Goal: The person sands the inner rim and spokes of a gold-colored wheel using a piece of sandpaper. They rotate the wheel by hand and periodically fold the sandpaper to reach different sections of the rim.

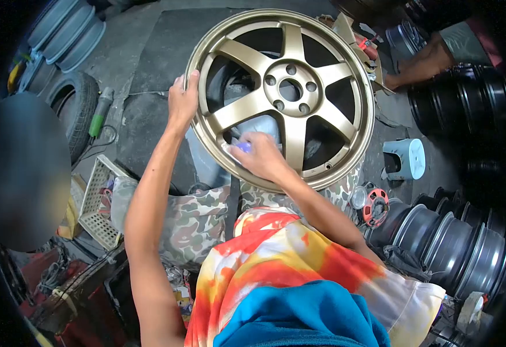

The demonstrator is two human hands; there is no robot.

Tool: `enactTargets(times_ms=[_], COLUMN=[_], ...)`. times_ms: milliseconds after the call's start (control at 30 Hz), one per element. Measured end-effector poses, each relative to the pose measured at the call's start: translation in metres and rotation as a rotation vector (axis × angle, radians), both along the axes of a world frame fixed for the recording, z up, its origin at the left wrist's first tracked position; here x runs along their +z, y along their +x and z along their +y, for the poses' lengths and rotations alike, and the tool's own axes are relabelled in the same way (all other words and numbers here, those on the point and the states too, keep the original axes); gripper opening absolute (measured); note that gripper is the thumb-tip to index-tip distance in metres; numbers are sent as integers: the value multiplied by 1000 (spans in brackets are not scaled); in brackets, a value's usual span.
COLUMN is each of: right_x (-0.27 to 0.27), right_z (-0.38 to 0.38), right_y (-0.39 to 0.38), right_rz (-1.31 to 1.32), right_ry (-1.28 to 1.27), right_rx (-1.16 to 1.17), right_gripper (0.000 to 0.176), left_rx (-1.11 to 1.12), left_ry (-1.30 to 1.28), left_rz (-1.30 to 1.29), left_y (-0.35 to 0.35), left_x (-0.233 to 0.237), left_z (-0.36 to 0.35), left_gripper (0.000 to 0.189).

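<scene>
A bronze-gold alloy wheel [247,53], with six spokes and a hub of several bolt holes, is tilted upright in front of me above my lap. My left hand [183,103] grips its outer edge on the left, thumb on the lip and fingers partly hidden behind. My right hand [260,155] is at the lower left inside of the rim, closed on a small purple item [244,147] with something whitish beside it. Motion smears these fingers, and the item's kind cannot be made out.
A tyre [79,110], a green-and-grey power tool [99,113] and a white plastic basket [98,199] lie left. Right are a light blue stool [404,159], an orange reel [375,207], grey wheel rims [446,243], black rims [466,104] and another person's leg [426,61].
</scene>
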State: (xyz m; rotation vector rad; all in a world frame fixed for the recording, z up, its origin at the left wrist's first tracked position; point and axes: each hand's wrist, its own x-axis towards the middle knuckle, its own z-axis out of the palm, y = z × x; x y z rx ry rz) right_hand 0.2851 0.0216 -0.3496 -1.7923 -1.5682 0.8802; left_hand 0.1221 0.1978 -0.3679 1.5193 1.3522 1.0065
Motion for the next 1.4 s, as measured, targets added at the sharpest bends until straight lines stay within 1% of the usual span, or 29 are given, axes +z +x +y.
enactTargets(times_ms=[67,100,133,167,200,300,333,400,433,467,533,567,600,667,733,800,900,933,967,1000,1033,1067,1133,1167,1233,1267,1367,1400], right_x=[-1,-2,-2,9,10,19,8,5,11,9,0,9,13,17,9,13,17,9,-4,-4,4,4,3,8,9,4,2,4], right_z=[10,10,10,2,-5,-6,1,15,11,5,-5,-2,1,13,12,4,5,8,10,14,9,4,-5,-3,5,12,7,1], right_y=[-4,-5,-5,3,12,6,-1,-8,-6,1,15,14,8,-7,-5,5,1,-3,-8,-10,-6,4,15,14,2,-2,3,11], right_rz=[-6,-36,-66,7,-37,-10,14,50,-7,-7,-78,-64,-61,-2,20,-85,-43,-43,16,70,55,-65,-142,-120,-57,-67,-99,-116], right_ry=[42,27,9,-132,-144,-155,-50,-70,-95,-99,-26,-151,-159,-100,-51,-140,-117,-113,1,121,12,-17,-1,-27,-72,20,-13,-68], right_rx=[15,23,32,52,95,29,6,-9,18,30,124,123,120,14,20,97,76,66,45,26,34,102,115,94,38,19,37,84], right_gripper=[41,42,43,38,38,36,36,38,40,40,38,42,42,42,41,40,40,40,39,38,37,37,37,36,37,38,39,39], left_rx=[32,23,25,18,16,35,38,51,45,44,43,48,41,27,44,51,44,39,35,25,21,11,41,26,21,7,31,25], left_ry=[67,45,95,113,128,169,178,182,143,160,176,167,141,122,151,164,138,116,106,114,94,76,123,146,33,44,43,37], left_rz=[24,-4,7,1,-5,25,30,23,20,-17,-2,-1,3,7,-18,0,15,22,21,17,14,0,6,-16,-4,-7,-6,-7], left_y=[-1,0,-1,-1,1,2,2,1,0,1,2,0,0,2,1,1,3,2,1,-1,-2,0,3,4,2,2,1,-1], left_x=[-2,2,-5,-5,-2,-5,-5,-8,-9,-12,-7,-5,-3,-4,-12,-8,-4,0,-1,-3,-4,-3,3,4,2,2,-2,-2], left_z=[2,-1,2,4,2,1,4,4,5,6,3,1,0,2,5,3,-1,0,1,2,2,2,-2,-1,1,1,2,2], left_gripper=[54,52,50,49,48,49,49,50,51,52,52,52,51,51,51,51,51,51,51,51,51,51,50,50,50,50,50,50])
